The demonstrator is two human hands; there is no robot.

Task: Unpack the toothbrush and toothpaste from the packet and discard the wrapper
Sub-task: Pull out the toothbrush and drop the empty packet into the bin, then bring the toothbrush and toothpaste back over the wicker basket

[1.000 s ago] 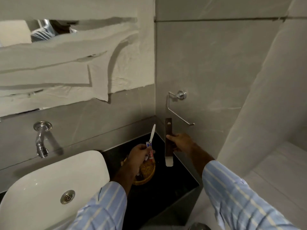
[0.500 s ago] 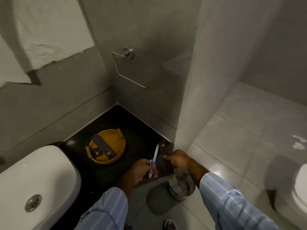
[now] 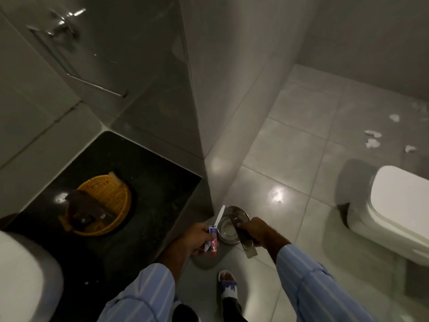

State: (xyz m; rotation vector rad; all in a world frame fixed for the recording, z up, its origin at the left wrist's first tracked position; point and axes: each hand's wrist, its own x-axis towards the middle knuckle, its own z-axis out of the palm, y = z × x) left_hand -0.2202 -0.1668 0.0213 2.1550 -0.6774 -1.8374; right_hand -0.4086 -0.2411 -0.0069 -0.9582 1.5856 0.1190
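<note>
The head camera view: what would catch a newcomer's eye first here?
Probably the two hands low in the middle: the left hand grips a white toothbrush and a small toothpaste tube, while the right hand holds a dark wrapper over an open steel bin on the floor. Next, the bright yellow basket on the black counter at left.

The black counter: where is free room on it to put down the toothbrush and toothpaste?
The black stone counter is bare between the yellow plastic basket and its right edge by the grey wall, and in front of the basket. The back left is crowded by the basket; the white basin fills the left corner.
</note>
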